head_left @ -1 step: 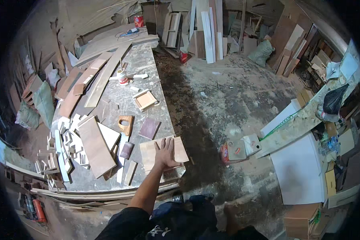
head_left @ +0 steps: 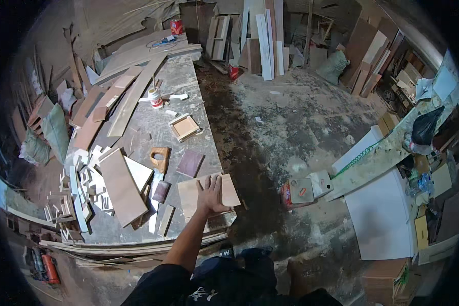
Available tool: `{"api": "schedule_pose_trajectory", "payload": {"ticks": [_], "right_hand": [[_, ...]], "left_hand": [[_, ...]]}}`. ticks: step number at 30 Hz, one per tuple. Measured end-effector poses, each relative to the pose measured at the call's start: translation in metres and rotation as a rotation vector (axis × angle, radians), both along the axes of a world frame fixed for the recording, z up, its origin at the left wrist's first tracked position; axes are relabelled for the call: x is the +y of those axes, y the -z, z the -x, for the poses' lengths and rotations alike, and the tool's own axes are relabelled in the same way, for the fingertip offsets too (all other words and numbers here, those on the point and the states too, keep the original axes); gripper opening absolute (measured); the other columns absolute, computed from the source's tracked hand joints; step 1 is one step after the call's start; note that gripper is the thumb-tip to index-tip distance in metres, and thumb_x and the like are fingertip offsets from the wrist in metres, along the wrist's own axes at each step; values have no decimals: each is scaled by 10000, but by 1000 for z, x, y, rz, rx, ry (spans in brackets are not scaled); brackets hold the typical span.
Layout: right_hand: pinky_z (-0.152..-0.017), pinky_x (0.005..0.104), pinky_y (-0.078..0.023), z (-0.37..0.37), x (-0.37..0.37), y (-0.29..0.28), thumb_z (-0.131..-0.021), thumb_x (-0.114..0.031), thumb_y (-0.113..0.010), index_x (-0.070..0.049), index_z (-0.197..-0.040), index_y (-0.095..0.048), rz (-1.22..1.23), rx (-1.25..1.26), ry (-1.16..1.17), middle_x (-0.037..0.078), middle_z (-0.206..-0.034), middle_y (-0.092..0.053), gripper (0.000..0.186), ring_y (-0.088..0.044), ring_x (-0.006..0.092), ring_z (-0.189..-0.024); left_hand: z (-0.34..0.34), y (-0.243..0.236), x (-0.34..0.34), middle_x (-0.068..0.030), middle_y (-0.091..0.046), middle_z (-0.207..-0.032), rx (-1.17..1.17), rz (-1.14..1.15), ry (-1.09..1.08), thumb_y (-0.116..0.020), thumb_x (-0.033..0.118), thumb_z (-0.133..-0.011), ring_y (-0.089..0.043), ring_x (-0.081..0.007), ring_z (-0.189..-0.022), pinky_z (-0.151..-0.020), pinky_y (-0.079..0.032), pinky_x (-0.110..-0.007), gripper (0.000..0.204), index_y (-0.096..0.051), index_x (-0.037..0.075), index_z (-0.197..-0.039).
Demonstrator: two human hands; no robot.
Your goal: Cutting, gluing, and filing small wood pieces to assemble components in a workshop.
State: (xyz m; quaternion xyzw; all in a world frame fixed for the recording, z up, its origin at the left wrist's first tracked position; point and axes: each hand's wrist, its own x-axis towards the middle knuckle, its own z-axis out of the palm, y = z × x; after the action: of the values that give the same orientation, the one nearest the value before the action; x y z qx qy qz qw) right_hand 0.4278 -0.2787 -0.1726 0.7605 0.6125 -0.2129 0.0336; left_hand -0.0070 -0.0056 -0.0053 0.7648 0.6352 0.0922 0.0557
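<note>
White tub (head_left: 156,100), stick (head_left: 154,82) inside, beyond hand (head_left: 209,198)

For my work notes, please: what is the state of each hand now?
Left hand: open, palm down on the board.
Right hand: too dark to tell.

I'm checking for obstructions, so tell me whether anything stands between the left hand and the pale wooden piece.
Nothing visible does: the left hand lies spread on the pale wooden piece. The flat purple piece lies beyond it, clear of the hand.
</note>
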Motion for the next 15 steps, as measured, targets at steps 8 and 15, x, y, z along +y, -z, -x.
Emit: {"api": "schedule_pose_trajectory", "payload": {"ticks": [8,15], "right_hand": [[-602,502,-425,-5,28,0,-978,-488,-404,-3,-876,-614,112,205,336,201,-812,-596,538,-562,379,-698],[-705,505,-419,83,117,-82,-967,-531,-393,30,-875,-587,-164,506,353,246,-803,-567,601,-560,428,-788]], "left_hand": [[-2,6,2,-166,-260,-1527,-6,13,6,-658,818,-430,-185,-391,-1417,-1064,-49,-707,1407,-202,-1,-1478],[0,-7,2,-262,-302,-1464,-33,44,-32,-655,826,-447,-242,-427,-1378,-1063,-49,-706,1372,-273,-50,-1432]]}}
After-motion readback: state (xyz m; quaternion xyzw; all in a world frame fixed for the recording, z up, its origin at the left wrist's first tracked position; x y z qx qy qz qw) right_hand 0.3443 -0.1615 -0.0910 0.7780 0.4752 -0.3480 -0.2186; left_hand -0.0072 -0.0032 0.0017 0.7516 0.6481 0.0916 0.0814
